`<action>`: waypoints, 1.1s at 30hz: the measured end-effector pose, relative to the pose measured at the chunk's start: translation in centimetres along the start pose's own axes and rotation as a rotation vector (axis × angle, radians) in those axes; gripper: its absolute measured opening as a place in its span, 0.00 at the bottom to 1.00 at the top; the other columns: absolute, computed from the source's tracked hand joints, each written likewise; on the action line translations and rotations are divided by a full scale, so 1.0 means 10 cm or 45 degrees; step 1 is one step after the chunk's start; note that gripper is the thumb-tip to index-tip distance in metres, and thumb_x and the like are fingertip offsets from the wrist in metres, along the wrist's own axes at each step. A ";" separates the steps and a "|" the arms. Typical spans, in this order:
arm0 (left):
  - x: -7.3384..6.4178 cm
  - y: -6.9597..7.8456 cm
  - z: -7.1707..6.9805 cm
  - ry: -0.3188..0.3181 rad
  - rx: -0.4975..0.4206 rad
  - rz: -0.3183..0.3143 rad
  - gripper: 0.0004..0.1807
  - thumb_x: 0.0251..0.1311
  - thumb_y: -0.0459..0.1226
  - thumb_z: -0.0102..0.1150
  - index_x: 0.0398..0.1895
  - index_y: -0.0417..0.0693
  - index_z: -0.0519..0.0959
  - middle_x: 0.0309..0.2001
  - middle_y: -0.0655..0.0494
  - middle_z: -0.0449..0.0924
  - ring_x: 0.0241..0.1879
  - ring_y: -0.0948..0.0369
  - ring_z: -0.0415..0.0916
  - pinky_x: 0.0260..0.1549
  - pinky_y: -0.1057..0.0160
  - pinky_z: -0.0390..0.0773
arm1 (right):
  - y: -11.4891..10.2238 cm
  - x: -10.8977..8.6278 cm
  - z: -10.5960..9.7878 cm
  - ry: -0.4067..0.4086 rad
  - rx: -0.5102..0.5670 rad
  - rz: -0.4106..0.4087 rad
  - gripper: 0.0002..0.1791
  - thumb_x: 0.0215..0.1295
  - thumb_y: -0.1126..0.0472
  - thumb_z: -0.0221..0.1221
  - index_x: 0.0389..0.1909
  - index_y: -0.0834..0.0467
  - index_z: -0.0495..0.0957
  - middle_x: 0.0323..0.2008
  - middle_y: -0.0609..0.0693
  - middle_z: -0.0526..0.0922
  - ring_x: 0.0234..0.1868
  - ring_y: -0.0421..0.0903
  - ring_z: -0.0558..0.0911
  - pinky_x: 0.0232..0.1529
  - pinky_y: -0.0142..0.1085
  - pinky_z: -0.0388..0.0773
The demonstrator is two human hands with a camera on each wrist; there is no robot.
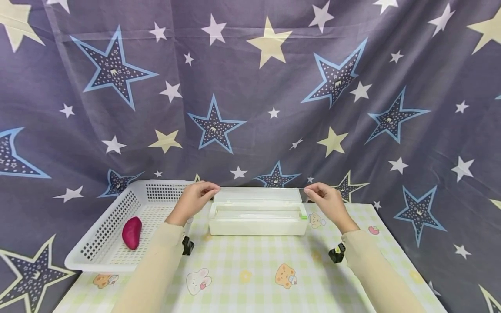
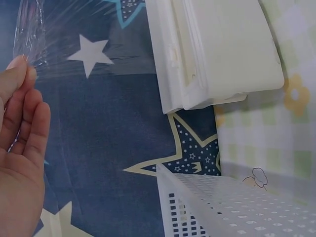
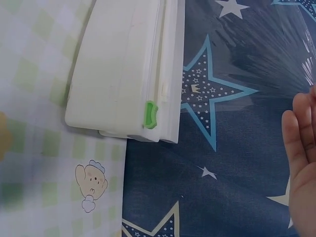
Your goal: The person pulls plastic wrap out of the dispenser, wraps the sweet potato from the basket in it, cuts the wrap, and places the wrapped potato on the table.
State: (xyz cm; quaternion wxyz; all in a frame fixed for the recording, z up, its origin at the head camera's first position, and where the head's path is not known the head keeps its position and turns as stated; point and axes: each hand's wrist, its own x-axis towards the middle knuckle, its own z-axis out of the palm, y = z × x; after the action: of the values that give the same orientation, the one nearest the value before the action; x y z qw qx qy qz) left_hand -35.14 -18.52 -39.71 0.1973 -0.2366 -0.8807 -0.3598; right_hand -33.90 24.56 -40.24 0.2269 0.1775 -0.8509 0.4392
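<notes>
A white cling film dispenser (image 1: 258, 226) with a green slider cutter (image 3: 150, 115) stands at the far side of the table. Clear cling film (image 2: 30, 32) stretches out from it, seen against the dark cloth in both wrist views. At the film's left corner my left hand (image 1: 193, 201) pinches the bunched edge between thumb and fingertips. My right hand (image 1: 329, 203) is at the opposite corner, thumb and fingers pinched together on the film. Its fingertips run out of frame in the right wrist view, where creases in the film converge toward them.
To the left stands a white perforated basket (image 1: 98, 265) holding a dark pink sweet potato (image 1: 131, 233). A checked tablecloth (image 1: 250, 256) with cartoon prints covers the table. Behind its far edge hangs a dark star-patterned curtain (image 1: 242, 78).
</notes>
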 end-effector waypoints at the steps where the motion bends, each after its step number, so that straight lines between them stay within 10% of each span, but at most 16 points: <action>1: 0.00 0.00 0.00 0.005 0.003 0.005 0.08 0.69 0.39 0.62 0.46 0.50 0.87 0.36 0.58 0.83 0.32 0.64 0.78 0.33 0.60 0.80 | 0.00 0.00 0.00 -0.001 0.002 0.000 0.11 0.70 0.50 0.63 0.41 0.53 0.86 0.29 0.44 0.86 0.33 0.51 0.85 0.33 0.31 0.80; 17: 0.04 0.10 -0.08 0.086 0.018 0.093 0.07 0.68 0.37 0.62 0.45 0.48 0.87 0.36 0.56 0.84 0.33 0.62 0.79 0.35 0.59 0.81 | -0.11 0.02 -0.09 0.041 0.038 -0.086 0.09 0.69 0.54 0.64 0.41 0.55 0.86 0.30 0.45 0.86 0.31 0.46 0.85 0.31 0.30 0.80; 27: 0.02 0.15 -0.12 0.113 0.037 0.099 0.07 0.67 0.37 0.64 0.44 0.50 0.87 0.34 0.57 0.84 0.31 0.61 0.78 0.68 0.47 0.62 | -0.16 0.03 -0.12 0.046 0.061 -0.119 0.08 0.69 0.56 0.64 0.40 0.57 0.86 0.29 0.49 0.86 0.30 0.52 0.84 0.30 0.28 0.78; 33: 0.01 0.17 -0.13 0.134 0.059 0.128 0.07 0.66 0.36 0.64 0.44 0.51 0.87 0.36 0.59 0.84 0.33 0.62 0.77 0.42 0.55 0.79 | -0.20 0.02 -0.14 0.043 0.053 -0.106 0.08 0.69 0.55 0.64 0.40 0.55 0.86 0.30 0.52 0.86 0.31 0.52 0.85 0.29 0.29 0.77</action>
State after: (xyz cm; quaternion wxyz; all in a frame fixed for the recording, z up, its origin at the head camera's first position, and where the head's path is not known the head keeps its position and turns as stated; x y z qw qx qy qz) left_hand -34.06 -18.35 -37.91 0.2665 -0.2566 -0.8642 -0.3410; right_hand -32.76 24.64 -38.09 0.2557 0.2099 -0.8295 0.4500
